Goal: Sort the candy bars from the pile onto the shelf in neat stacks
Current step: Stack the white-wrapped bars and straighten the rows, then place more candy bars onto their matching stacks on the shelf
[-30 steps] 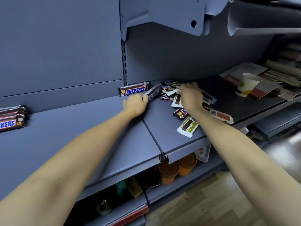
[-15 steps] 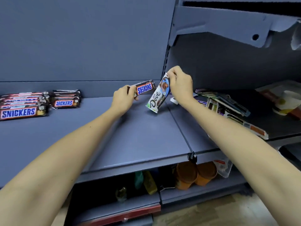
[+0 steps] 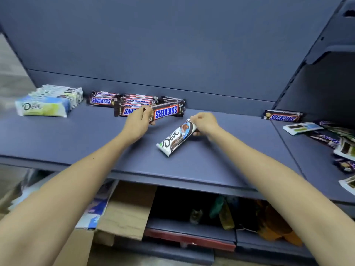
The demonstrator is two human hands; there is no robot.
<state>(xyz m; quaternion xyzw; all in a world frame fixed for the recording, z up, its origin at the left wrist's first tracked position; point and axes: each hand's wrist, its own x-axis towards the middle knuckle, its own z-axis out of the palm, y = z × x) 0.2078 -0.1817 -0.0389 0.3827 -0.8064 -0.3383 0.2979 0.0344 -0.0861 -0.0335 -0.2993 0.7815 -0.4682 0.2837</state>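
Your left hand point(image 3: 137, 121) grips a Snickers bar point(image 3: 167, 111) by one end, fingers curled round the wrapper. The bar lies level, logo upside down to you, right in front of the Snickers stacks point(image 3: 134, 103) at the back of the shelf point(image 3: 76, 135); you can't tell whether it touches them. Your right hand point(image 3: 206, 123) pinches the far end of a white Dove bar point(image 3: 175, 138) between curled fingers and thumb. That bar slants toward you and to the left over the middle of the shelf, and whether its near end rests on the shelf is unclear. A Dove stack point(image 3: 46, 102) sits far left, well apart from both hands. One lone Snickers point(image 3: 283, 116) lies against the back wall on the right, just beside the loose pile point(image 3: 336, 139) on the next shelf panel
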